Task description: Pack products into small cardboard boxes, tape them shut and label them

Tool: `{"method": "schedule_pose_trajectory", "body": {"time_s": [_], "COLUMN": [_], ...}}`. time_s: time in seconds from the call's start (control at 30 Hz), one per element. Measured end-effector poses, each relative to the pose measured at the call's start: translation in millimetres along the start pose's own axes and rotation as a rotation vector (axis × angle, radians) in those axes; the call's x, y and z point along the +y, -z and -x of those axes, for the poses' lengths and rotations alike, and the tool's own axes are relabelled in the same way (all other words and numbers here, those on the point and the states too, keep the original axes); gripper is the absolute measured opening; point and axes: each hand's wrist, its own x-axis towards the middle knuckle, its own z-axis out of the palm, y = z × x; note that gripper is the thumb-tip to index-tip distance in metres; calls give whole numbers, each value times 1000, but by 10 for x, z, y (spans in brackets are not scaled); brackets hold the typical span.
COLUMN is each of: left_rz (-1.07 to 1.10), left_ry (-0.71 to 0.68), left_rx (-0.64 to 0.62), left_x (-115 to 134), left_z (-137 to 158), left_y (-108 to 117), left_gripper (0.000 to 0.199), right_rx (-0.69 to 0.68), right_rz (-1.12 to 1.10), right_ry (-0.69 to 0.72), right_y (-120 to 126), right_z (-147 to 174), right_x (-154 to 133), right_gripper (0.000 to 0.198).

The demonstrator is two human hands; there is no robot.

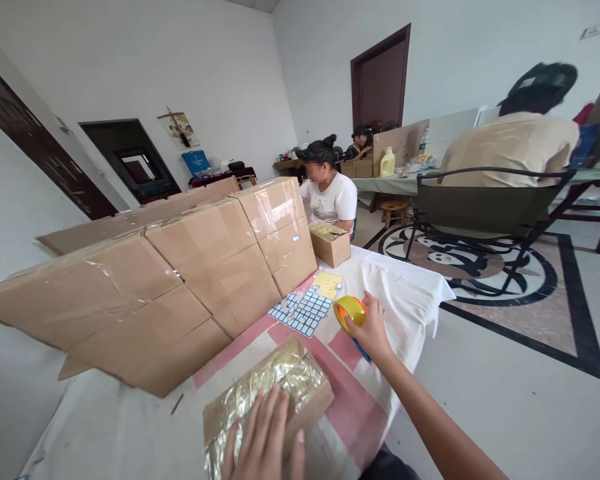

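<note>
Close in front of me, a small cardboard box point(310, 407) lies on the table, its top covered with shiny clear tape. My left hand point(265, 433) rests on that taped top with the fingers spread. To the right, my right hand point(373, 327) grips a roll of yellowish packing tape point(349, 311) with an orange core, raised over the table. A blue strip shows just below the roll, partly hidden by the hand; I cannot make out what it is. Beyond the roll lies a sheet of blue-edged labels point(305, 310) with a yellow part.
Stacked cardboard boxes point(210, 267) form a wall on the left. Behind them sits a person in a white shirt point(333, 200) beside another small taped box point(337, 247). A person in a beige shirt point(510, 147) sits on a chair at the right. The tablecloth point(410, 287) hangs over the edge.
</note>
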Motion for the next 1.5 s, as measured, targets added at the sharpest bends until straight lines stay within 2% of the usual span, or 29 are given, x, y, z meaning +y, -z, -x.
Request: {"method": "schedule_pose_trajectory", "body": {"time_s": [0.07,0.13,0.3,0.37,0.5,0.63,0.87,1.0,1.17,1.37,1.5], "left_rz": [8,-7,-56,-67,-58,-34,16,26,-41,-82,-58], "left_ry": [-107,-112,-72,-60,-35,8,40,62,38,17,18], "left_rx": [13,23,29,27,3,6,41,77,106,71,13], "left_x": [152,192,49,2,-11,28,58,109,143,124,88], "left_z": [-21,-39,-74,-85,-95,-68,-9,-34,-73,-44,11], "left_y": [-116,-196,-236,-241,-264,-294,-340,-294,-229,-221,-220], "left_gripper": [72,78,79,79,76,77,77,80,81,81,72], "right_rx": [-73,-161,-409,-448,-407,-386,-507,-456,-472,-445,-437], "right_rz": [-27,-47,-151,-226,-350,-402,-495,-461,-554,-645,-760], "right_ry": [-65,-104,-112,-98,-87,-122,-176,-147,-176,-154,-169], "right_y": [19,86,301,334,301,244,173,172,185,148,154], "right_z": [-1,-1,-55,-57,5,61,110,154,174,193,191], "right_x": [16,6,93,181,310,314,259,238,210,261,272], "right_gripper": [80,74,48,44,42,41,46,47,42,33,30]}}
